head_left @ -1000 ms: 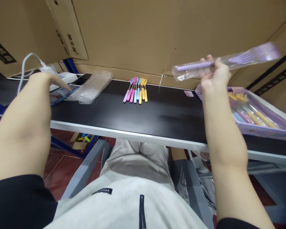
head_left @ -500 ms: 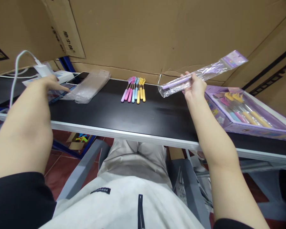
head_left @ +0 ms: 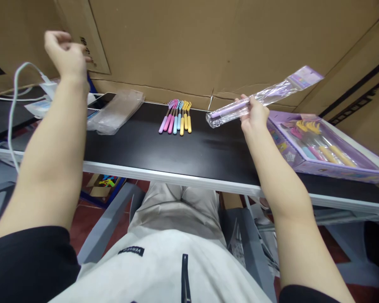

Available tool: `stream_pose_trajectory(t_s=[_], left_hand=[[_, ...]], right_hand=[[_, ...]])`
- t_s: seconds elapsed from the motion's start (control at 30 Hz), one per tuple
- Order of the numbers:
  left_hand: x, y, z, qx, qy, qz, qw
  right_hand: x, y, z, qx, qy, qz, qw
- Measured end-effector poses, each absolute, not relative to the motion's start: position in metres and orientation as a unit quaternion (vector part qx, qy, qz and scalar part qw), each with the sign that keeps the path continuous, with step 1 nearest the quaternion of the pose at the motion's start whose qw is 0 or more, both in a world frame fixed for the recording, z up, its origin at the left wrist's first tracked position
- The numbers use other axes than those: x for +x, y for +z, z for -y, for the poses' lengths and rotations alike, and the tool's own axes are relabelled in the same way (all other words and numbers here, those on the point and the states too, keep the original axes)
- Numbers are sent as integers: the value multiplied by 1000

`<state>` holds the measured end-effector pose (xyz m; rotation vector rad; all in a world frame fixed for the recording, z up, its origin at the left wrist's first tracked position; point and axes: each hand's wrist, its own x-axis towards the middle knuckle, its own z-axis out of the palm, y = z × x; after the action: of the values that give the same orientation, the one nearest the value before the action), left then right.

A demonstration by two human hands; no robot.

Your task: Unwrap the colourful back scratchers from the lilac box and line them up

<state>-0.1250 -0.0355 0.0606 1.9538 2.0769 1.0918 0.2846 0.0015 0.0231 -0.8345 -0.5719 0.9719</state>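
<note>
My right hand is closed around a clear plastic sleeve with a purple header card. Inside it is a purple-handled back scratcher, held at a slant above the table. My left hand is raised before the cardboard at the upper left, its fingers loosely bent and apart, with nothing visible in them. Below and right of that hand lie flat, empty plastic sleeves. Between my hands, several small back scratchers lie side by side, with lilac, pink, blue and yellow handles.
At the right, an open purple box holds more back scratchers. A white charger with a cable and a dark phone or tablet lie at the left. Cardboard walls the back of the black table.
My left hand has lifted from beside the charger and sleeves, up in front of the cardboard. My right hand keeps hold of the sleeved back scratcher, almost unmoved.
</note>
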Motion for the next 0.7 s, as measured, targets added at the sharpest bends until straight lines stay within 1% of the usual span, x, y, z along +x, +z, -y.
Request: stream_pose_trajectory(t_s=[0.13,0.3,0.33,0.37,0.43,0.5,0.57,0.7], left_hand=[[-45,64,51,643,398,-651,66],[14,54,42,588,536,-572,201],[25,47,40,609,540,-549,187],[35,37,38,650,515,-541,139],[50,13,37,742,420,-521,39],[58,-11,37,799,359,-482,-36],[61,-30,36,828,323,-453,-63],[59,-40,33,840,300,-450,-45]], right_hand=[[285,15,-8,-392,455,281,748],[285,2,-16,-401,476,285,729],[283,0,-15,-400,482,282,727],[281,-1,-13,-399,487,280,725],[275,-3,-9,-395,501,281,717],[268,-5,-5,-389,516,283,708],[260,-8,-1,-383,532,281,701],[247,-16,4,-376,559,267,689]])
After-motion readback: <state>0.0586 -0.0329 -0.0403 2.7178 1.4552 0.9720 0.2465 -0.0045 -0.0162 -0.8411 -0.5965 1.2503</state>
